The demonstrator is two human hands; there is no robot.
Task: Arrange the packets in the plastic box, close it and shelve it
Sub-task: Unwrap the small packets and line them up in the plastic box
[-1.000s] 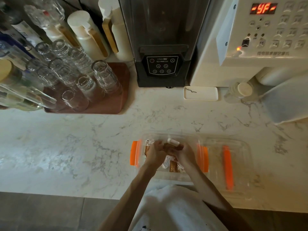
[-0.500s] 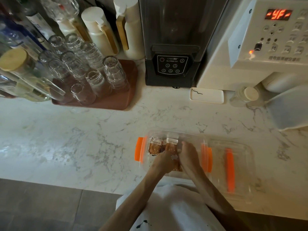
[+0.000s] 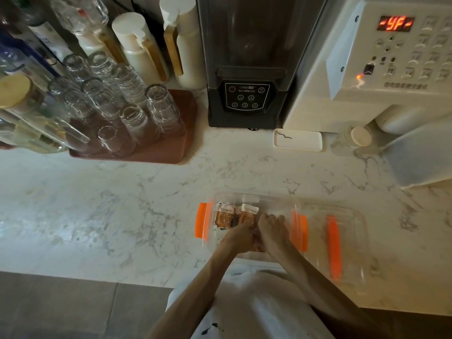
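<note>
1. Risk: both hands are crowded into the near half of the box (image 3: 254, 200). A push there could knock over the two packets (image 3: 236, 215) standing at the far wall.
2. Risk: the box sits near the counter (image 3: 122, 204) edge, so a hard press could slide it off.
3. The left hand (image 3: 238, 238) and right hand (image 3: 271, 231) are pressed close together, curled over packets. Whether either pinches one, I cannot tell.
4. The box holds two brown packets upright side by side at the back left, with more under the hands.
5. The lid (image 3: 347, 241) lies just right of the box, off, holding nothing.
</note>
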